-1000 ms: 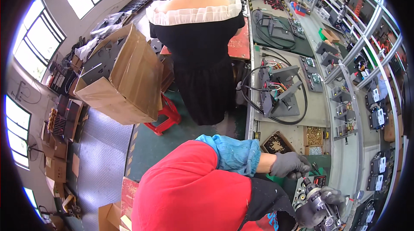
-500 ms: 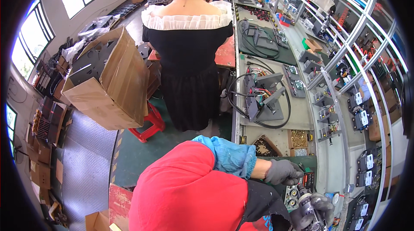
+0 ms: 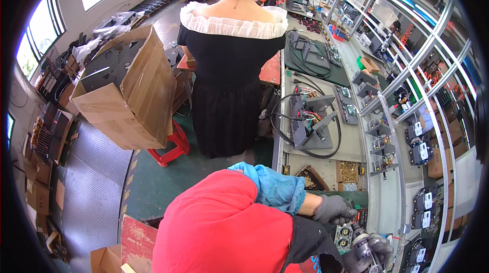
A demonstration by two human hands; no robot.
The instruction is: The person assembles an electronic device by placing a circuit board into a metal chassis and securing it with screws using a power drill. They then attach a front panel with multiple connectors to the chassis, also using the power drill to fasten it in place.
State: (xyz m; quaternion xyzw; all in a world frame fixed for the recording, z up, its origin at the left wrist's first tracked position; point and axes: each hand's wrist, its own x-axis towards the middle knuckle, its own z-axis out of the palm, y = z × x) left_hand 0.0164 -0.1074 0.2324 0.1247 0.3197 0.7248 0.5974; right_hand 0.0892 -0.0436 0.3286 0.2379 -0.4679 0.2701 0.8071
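My left hand (image 3: pixel 333 210), in a dark grey glove below a blue oversleeve (image 3: pixel 281 187), has its fingers pinched together. Whatever they hold is too small to make out. Just below it lies a grey metal part (image 3: pixel 344 235) with round brass-coloured fittings. Beside the fingers is a small black device (image 3: pixel 361 217) with a red marking. Low at the right, my gloved right hand (image 3: pixel 379 246) is wrapped around a silver-grey cylindrical power screwdriver (image 3: pixel 362 246). The tool's front end is close to the metal part; contact between them cannot be made out.
Ahead on the bench stand grey bracket assemblies (image 3: pixel 310 115) with looped black cable. Boxes of small brass screws (image 3: pixel 349 171) and dark parts (image 3: pixel 311 178) sit nearer. A metal frame rack (image 3: pixel 407 71) runs along the right. A co-worker in black (image 3: pixel 224 89) stands ahead, near a big carton (image 3: pixel 147 87) and red stool (image 3: pixel 172 145).
The whole view has shifted slightly. My left hand stays pinched above the metal part, and my right hand keeps its grip on the power screwdriver in nearly the same place.
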